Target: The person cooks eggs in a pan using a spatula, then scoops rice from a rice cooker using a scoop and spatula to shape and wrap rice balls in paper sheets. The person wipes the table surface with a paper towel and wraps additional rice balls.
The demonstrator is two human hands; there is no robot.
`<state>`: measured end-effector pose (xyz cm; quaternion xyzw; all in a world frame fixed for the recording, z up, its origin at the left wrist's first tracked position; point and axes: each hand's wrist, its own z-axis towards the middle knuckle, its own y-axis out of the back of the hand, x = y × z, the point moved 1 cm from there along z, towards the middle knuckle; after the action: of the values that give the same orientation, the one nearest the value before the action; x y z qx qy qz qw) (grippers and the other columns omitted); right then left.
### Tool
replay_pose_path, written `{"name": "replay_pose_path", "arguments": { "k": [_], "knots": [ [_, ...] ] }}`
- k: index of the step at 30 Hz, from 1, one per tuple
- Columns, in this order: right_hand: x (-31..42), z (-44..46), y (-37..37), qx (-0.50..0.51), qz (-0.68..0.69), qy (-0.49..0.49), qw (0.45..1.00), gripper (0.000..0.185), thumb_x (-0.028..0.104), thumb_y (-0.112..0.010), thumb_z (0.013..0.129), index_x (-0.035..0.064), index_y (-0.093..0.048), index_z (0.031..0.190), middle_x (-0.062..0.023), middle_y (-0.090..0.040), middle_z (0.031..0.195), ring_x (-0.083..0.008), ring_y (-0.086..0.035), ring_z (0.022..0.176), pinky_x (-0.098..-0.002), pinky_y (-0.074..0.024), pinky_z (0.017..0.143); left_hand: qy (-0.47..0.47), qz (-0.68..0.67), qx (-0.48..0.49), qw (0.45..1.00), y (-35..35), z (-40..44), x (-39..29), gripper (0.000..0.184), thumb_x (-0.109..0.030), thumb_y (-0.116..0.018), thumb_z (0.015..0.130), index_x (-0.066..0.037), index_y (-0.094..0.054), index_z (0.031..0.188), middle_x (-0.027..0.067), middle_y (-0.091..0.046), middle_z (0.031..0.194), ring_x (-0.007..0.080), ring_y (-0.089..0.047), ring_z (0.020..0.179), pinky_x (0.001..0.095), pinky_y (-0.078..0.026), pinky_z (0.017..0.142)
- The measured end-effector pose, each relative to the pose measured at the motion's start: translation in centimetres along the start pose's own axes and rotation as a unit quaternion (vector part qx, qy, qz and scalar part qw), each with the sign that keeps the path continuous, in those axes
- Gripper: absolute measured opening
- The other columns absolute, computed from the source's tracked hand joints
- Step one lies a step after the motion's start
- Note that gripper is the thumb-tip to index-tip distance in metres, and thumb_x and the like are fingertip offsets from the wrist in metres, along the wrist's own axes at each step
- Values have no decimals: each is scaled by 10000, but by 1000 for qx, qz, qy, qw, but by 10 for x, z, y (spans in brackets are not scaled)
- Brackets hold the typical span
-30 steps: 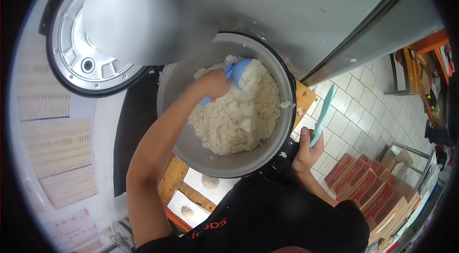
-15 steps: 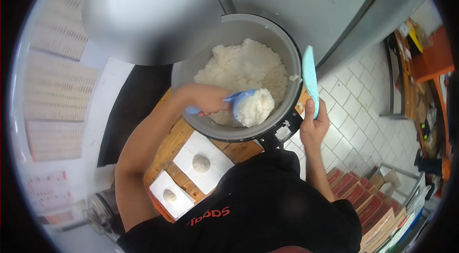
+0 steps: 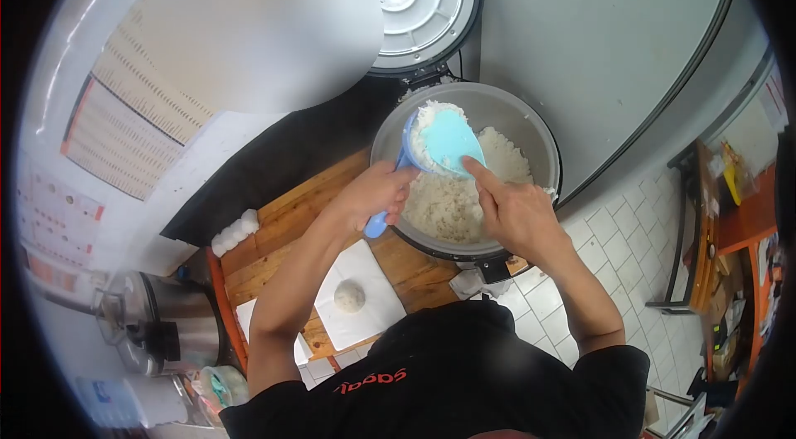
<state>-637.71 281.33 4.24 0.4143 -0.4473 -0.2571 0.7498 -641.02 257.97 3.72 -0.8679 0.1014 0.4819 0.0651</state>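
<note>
My left hand (image 3: 381,194) is closed around the handle of a blue scoop (image 3: 408,145), which is heaped with white rice and held over the cooker pot. In my right hand (image 3: 522,219) is a turquoise rice paddle (image 3: 449,140). Its flat blade lies against the rice in the scoop, and the index finger is stretched along it. Below both hands, loose rice (image 3: 452,211) fills part of the deep grey pot (image 3: 385,136). A rounded rice mound (image 3: 349,296) sits on white paper (image 3: 373,273), left of my body.
The cooker's round metal lid (image 3: 414,33) stands raised behind the pot. Small white lumps (image 3: 235,232) lie on the wooden table (image 3: 290,211). A steel appliance (image 3: 186,323) is at the left, a grey cabinet (image 3: 597,41) at the right, above the tiled floor (image 3: 622,252).
The filled scoop has risen from low in the pot. My right hand has brought the paddle in from beside the pot onto the scooped rice. The camera view has shifted.
</note>
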Motion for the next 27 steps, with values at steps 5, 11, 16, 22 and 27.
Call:
{"name": "replay_pose_path", "arguments": {
  "k": [5,11,16,22,27],
  "knots": [
    [-13,-9,11,59,-14,-15,998,374,218,-469,959,143,-566,1313,-217,-652,694,-393,-651,638,-498,-527,632,25,-52,21,998,2,8,8,242,-248,-588,936,-89,-454,812,-29,-370,586,66,-351,418,239,-310,348],
    [-49,-18,42,63,-97,13,993,388,160,-506,949,116,-540,1333,-158,-641,636,-354,-648,618,-452,-517,611,25,-19,30,999,11,24,6,207,-219,-573,937,-107,-430,838,-41,-374,619,52,-346,448,241,-320,359],
    [-35,4,4,-97,-47,80,991,434,165,-561,926,180,-541,1359,-132,-588,598,-333,-593,516,-415,-502,524,49,11,79,996,-5,22,-4,214,-228,-583,938,-105,-439,838,-48,-373,600,47,-350,434,229,-315,355],
    [-56,21,-6,-127,-158,68,977,470,203,-568,896,215,-532,1365,-148,-594,642,-336,-601,495,-414,-501,460,46,-52,96,993,-19,19,3,244,-244,-583,946,-109,-451,792,-53,-372,575,43,-344,417,218,-301,344],
    [-101,21,7,-10,-144,-30,989,426,221,-469,943,175,-490,1366,-157,-683,738,-339,-657,597,-484,-516,530,-1,-77,91,993,-3,15,2,286,-254,-578,951,-125,-463,724,-52,-373,548,44,-345,402,220,-299,334]
  ]
}}
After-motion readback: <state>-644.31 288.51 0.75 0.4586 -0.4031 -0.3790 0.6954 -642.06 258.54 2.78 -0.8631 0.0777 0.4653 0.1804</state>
